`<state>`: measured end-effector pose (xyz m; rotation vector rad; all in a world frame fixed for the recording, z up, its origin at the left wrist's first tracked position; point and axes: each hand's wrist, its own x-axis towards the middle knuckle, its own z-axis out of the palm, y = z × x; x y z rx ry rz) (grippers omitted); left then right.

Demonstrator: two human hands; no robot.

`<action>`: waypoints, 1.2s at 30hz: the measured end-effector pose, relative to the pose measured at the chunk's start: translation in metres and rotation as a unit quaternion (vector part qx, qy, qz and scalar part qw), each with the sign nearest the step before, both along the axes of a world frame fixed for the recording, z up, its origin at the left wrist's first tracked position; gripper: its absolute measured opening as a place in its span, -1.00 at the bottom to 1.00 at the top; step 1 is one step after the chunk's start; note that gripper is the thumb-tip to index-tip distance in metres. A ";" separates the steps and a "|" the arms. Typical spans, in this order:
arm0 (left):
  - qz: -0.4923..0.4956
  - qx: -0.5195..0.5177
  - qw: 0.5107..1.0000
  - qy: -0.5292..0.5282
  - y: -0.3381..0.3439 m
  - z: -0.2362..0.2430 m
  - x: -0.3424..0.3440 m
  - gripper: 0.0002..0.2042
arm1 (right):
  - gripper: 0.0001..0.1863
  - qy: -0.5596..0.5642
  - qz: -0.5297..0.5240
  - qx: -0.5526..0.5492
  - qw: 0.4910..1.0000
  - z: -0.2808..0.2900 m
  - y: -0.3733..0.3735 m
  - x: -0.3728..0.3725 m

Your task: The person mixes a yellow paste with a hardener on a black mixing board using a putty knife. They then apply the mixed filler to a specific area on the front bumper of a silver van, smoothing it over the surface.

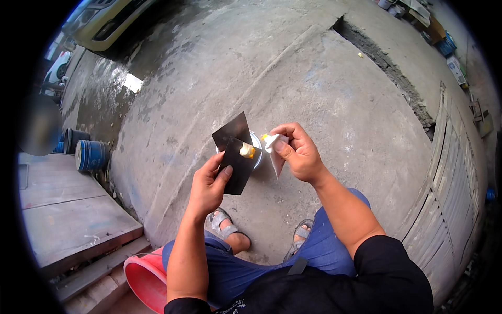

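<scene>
Left hand: fingers closed on a dark flat plate, thumb across its face. Plate held above the concrete floor, between the knees and forward of them.

Second dark plate: behind and above the first, partly overlapped; cannot tell whether the fingers grip it too.

Paste lump: cream and yellow-orange, upon the first plate near its upper right edge.

Right hand: fingers pinching a pale, soft-looking piece, yellow at its tip, just apart from the paste lump.

White-rimmed round container: beyond the plates, mostly hidden.

Red bucket: beside the left leg.
</scene>
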<state>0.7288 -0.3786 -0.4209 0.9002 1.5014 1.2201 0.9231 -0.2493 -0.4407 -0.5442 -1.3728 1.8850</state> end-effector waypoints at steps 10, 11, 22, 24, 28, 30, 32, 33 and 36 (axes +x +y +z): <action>0.060 0.021 0.986 -0.151 -0.005 0.009 -0.019 -0.61 | -0.74 -0.114 -0.043 0.041 0.992 -0.003 0.018 -0.001; 0.078 0.021 0.983 -0.164 -0.006 0.011 -0.021 -0.60 | -0.73 -0.150 -0.056 0.049 0.986 -0.008 0.020 -0.004; 0.201 0.051 0.961 -0.184 -0.027 0.023 -0.054 -0.60 | -0.75 -0.367 -0.024 0.444 0.817 -0.092 0.015 -0.089; 0.218 0.059 0.957 -0.181 -0.034 0.026 -0.061 -0.60 | -0.78 -0.323 -0.029 0.532 0.782 -0.110 0.013 -0.118; 0.246 0.076 0.950 -0.175 -0.042 0.027 -0.070 -0.59 | -0.89 -0.274 -0.041 0.596 0.754 -0.149 -0.004 -0.145; 0.259 0.083 0.945 -0.183 -0.045 0.027 -0.075 -0.59 | -0.89 -0.259 -0.035 0.609 0.749 -0.159 -0.020 -0.141; 0.270 0.087 0.939 -0.197 -0.047 0.026 -0.081 -0.59 | -0.87 -0.209 -0.056 0.605 0.766 -0.162 -0.031 -0.131; 0.276 0.081 0.936 -0.202 -0.048 0.024 -0.084 -0.59 | -0.83 -0.218 -0.033 0.601 0.768 -0.160 -0.034 -0.122; 0.294 0.069 0.925 -0.229 -0.051 0.020 -0.095 -0.60 | -0.81 -0.332 0.008 0.521 0.787 -0.129 -0.052 -0.091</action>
